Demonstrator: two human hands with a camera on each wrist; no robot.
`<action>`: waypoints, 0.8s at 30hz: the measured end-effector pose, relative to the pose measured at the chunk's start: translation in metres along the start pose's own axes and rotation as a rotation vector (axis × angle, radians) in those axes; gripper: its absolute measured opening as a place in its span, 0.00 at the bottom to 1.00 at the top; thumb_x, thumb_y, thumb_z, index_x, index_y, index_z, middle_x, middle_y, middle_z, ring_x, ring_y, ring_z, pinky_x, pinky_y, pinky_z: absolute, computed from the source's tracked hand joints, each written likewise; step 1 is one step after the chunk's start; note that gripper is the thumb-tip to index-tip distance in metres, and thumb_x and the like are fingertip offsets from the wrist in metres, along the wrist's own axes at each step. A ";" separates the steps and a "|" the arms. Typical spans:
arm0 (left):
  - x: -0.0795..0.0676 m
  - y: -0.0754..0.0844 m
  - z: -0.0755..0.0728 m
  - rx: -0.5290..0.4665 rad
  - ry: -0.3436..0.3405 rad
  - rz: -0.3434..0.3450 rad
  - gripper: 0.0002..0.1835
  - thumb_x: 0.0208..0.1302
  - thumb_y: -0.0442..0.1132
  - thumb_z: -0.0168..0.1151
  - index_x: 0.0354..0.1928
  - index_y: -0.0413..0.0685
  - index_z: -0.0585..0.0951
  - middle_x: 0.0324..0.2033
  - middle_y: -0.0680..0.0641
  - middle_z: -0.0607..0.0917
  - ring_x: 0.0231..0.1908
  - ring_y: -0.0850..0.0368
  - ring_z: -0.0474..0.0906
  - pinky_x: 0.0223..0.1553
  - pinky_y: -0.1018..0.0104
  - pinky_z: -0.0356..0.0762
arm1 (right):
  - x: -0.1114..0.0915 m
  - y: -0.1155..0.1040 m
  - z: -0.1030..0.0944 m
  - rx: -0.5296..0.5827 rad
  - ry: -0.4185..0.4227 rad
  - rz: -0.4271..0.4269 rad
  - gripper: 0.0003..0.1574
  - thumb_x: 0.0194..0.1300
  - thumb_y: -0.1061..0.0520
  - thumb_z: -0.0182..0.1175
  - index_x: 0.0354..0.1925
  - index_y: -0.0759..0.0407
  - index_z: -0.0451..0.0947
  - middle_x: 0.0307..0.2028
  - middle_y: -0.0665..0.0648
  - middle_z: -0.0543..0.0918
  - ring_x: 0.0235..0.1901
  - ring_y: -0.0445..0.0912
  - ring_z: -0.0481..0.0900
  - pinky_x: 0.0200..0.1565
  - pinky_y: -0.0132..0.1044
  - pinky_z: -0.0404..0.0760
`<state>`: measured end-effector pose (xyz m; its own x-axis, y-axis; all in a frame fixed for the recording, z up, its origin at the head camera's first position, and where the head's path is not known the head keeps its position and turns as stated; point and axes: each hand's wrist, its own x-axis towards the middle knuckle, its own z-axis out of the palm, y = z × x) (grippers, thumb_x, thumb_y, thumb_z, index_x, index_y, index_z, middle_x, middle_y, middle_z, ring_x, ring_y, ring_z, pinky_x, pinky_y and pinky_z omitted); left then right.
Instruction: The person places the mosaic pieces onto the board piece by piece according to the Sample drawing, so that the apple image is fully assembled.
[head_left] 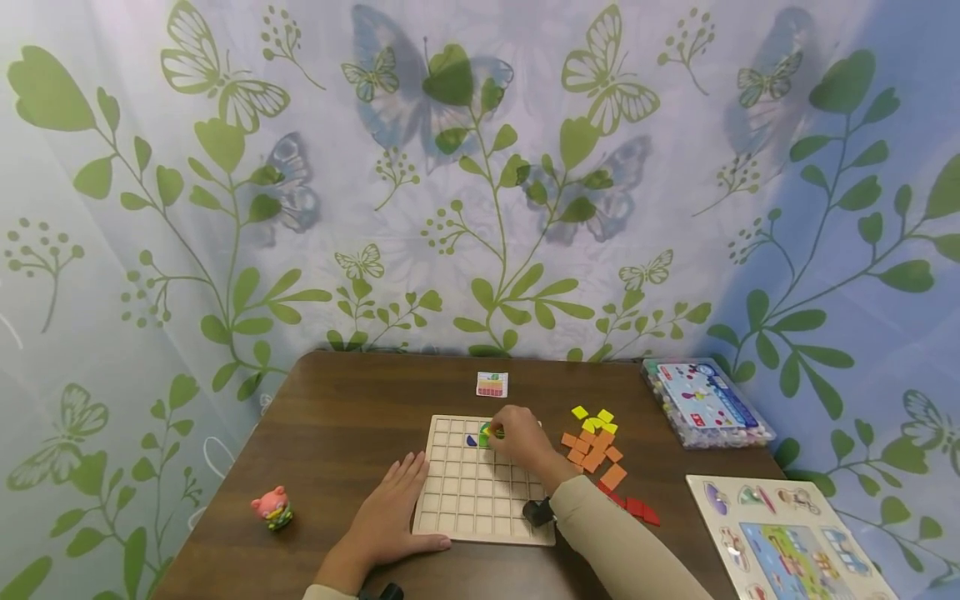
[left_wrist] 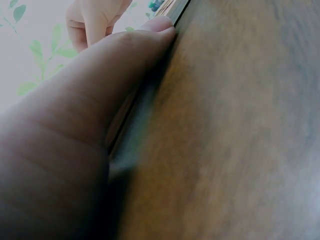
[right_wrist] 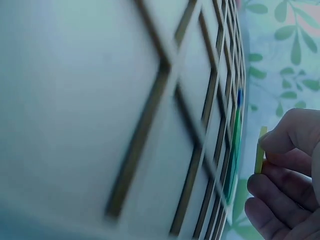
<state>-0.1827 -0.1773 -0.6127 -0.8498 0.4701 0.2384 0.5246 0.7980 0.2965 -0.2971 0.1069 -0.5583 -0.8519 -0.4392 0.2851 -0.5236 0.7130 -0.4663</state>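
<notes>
A pale wooden grid board (head_left: pixel 465 504) lies on the dark wooden table. My right hand (head_left: pixel 521 437) is over the board's upper part and pinches a thin yellow tile (right_wrist: pixel 261 150) between thumb and fingers. In the right wrist view, this tile stands edge-on, apart from the board. Below the hand, green pieces (head_left: pixel 483 442) lie on the grid, partly hidden by fingers. Just left of them is a blue curved piece (head_left: pixel 471 441). My left hand (head_left: pixel 386 512) rests at the board's left side, its fingers straight along that edge and its thumb at the near corner.
Right of the board lie loose yellow tiles (head_left: pixel 580 412), orange tiles (head_left: pixel 594 460) and red tiles (head_left: pixel 635 507). A small picture card (head_left: pixel 492 384) is behind it. A clear bead box (head_left: pixel 705 404) and picture puzzle (head_left: pixel 787 533) are farther right; a pink figurine (head_left: pixel 272 507) stands left.
</notes>
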 end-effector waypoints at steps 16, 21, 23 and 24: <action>-0.001 -0.001 -0.001 -0.005 0.014 0.010 0.69 0.53 0.85 0.59 0.80 0.34 0.62 0.80 0.37 0.59 0.79 0.42 0.52 0.77 0.46 0.50 | 0.012 -0.052 0.033 -0.053 -0.057 -0.100 0.05 0.64 0.62 0.75 0.40 0.58 0.92 0.40 0.50 0.87 0.40 0.42 0.84 0.43 0.33 0.85; -0.001 0.000 -0.002 -0.013 0.021 0.015 0.69 0.53 0.85 0.60 0.80 0.34 0.62 0.80 0.37 0.59 0.79 0.42 0.53 0.77 0.45 0.51 | 0.016 -0.062 0.043 -0.090 -0.061 -0.128 0.04 0.65 0.63 0.75 0.40 0.58 0.93 0.38 0.50 0.88 0.40 0.42 0.85 0.44 0.32 0.85; -0.001 0.000 -0.002 -0.018 0.018 0.013 0.69 0.54 0.85 0.60 0.80 0.34 0.62 0.80 0.37 0.59 0.79 0.42 0.53 0.77 0.46 0.50 | 0.017 -0.065 0.045 -0.091 -0.068 -0.126 0.04 0.65 0.63 0.75 0.40 0.59 0.93 0.38 0.50 0.89 0.40 0.42 0.86 0.44 0.33 0.85; -0.001 0.000 -0.002 -0.018 0.017 0.015 0.69 0.54 0.85 0.60 0.80 0.34 0.62 0.80 0.37 0.59 0.79 0.42 0.53 0.77 0.46 0.51 | 0.018 -0.067 0.046 -0.090 -0.077 -0.119 0.04 0.66 0.63 0.75 0.40 0.59 0.93 0.38 0.50 0.89 0.41 0.42 0.86 0.45 0.33 0.85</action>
<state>-0.1818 -0.1786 -0.6107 -0.8411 0.4748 0.2589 0.5379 0.7842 0.3094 -0.2772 0.0266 -0.5606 -0.7833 -0.5614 0.2669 -0.6215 0.6981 -0.3556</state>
